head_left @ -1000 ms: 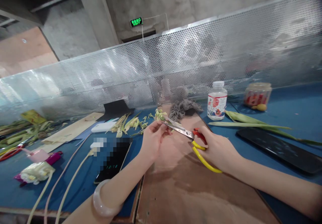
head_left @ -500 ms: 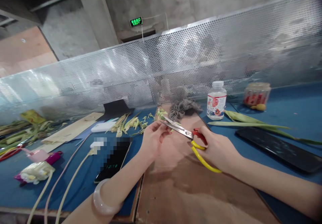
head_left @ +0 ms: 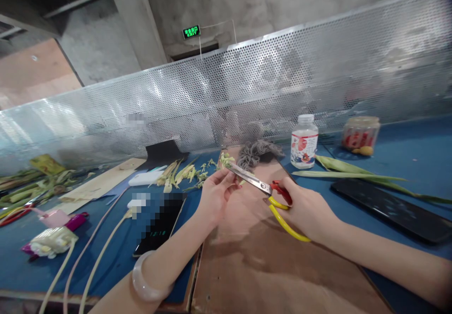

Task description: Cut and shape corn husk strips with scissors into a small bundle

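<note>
We hold the scissors (head_left: 263,189) in our right hand (head_left: 307,208), fingers wrapped through the yellow and red handles, the blades closed or nearly so and pointing up and left over the brown board (head_left: 268,267). Our left hand (head_left: 216,192) pinches a small green stem (head_left: 236,176) between thumb and fingertips, right at the blades; how much of it lies between them we cannot tell. A pale bangle (head_left: 146,283) sits on our left wrist.

Just behind the hands lie cut green scraps (head_left: 183,173) and a grey tangle of twine (head_left: 256,151). To the right on the blue table (head_left: 413,158) stand a small bottle (head_left: 304,141) and a jar (head_left: 360,134), with a long leaf (head_left: 353,173) beside them and a dark tablet (head_left: 391,209) nearer us. A phone (head_left: 158,229) lies left of the board, cables (head_left: 95,257) running past it.
</note>
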Demonstrator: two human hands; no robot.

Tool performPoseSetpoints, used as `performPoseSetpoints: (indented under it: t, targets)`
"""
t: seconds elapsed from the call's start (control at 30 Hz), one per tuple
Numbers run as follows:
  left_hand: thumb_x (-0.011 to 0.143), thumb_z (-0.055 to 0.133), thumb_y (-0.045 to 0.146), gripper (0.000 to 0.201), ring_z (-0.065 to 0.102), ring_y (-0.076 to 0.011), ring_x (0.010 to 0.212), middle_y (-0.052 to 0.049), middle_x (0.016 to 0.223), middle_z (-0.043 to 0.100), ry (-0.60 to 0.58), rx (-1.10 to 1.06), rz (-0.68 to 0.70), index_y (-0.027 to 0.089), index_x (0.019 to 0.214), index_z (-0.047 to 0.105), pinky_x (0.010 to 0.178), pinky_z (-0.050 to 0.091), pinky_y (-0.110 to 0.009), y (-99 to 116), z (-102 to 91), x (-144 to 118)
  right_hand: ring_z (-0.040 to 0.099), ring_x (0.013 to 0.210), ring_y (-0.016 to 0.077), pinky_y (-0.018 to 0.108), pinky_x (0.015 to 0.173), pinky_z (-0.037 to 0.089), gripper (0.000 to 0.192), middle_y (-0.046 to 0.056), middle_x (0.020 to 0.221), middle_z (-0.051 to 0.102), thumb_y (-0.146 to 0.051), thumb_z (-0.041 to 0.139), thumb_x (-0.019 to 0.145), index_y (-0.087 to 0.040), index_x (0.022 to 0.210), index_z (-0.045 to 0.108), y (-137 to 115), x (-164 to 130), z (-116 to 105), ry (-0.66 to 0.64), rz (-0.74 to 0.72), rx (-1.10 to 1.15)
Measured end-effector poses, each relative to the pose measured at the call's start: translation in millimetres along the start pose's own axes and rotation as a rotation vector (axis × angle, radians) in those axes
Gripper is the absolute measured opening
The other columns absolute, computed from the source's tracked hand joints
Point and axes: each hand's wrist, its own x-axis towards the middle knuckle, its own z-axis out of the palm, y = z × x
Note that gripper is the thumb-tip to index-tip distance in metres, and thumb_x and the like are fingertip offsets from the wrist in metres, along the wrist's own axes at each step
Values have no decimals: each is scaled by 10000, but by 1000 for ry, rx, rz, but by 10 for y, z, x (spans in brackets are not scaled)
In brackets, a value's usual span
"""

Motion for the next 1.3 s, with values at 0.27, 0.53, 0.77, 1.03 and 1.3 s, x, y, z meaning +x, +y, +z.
performPoseSetpoints:
  t: [0.27, 0.53, 0.77, 1.03, 1.3]
  targets:
    - [682, 754, 254, 152, 621, -95, 645, -14, 703, 670, 44, -9, -8, 137, 714, 663, 630, 507, -224, 45, 37, -34, 515, 552, 157, 256, 532, 388, 293, 4, 729, 556, -472, 481, 820, -232, 930, 353, 91, 20, 6, 97, -69, 246]
    - [684, 748, 239, 171, 659, -123, 675, -24, 743, 705, 21, -13, -27, 148, 682, 604, 648, 519, -246, 44, 48, -38, 467, 596, 137, 254, 539, 396, 279, -24, 695, 488, -493, 474, 829, -228, 856, 389, 31, 20, 18, 16, -63, 512]
    - [650, 767, 223, 166, 629, -107, 650, -6, 710, 668, 52, 0, -4, 151, 683, 621, 608, 511, -233, 19, 29, -34, 367, 421, 65, 197, 390, 323, 284, -86, 594, 400, -474, 530, 789, -229, 808, 388, -58, -13, 7, -225, 32, 893]
    - [672, 747, 249, 159, 582, -80, 594, 17, 653, 617, 112, 77, 104, 152, 708, 626, 586, 494, -213, 47, 42, -29, 335, 342, 73, 175, 319, 247, 333, -101, 470, 355, -549, 465, 807, -238, 762, 357, -96, -42, 41, -447, 268, 1118]
    - [679, 731, 261, 165, 595, -94, 573, 8, 681, 644, 216, 179, 159, 161, 749, 620, 592, 507, -239, 41, 34, -21, 290, 351, 69, 182, 319, 194, 389, -74, 465, 354, -569, 402, 830, -220, 664, 355, -90, -13, -16, -614, 239, 1146]
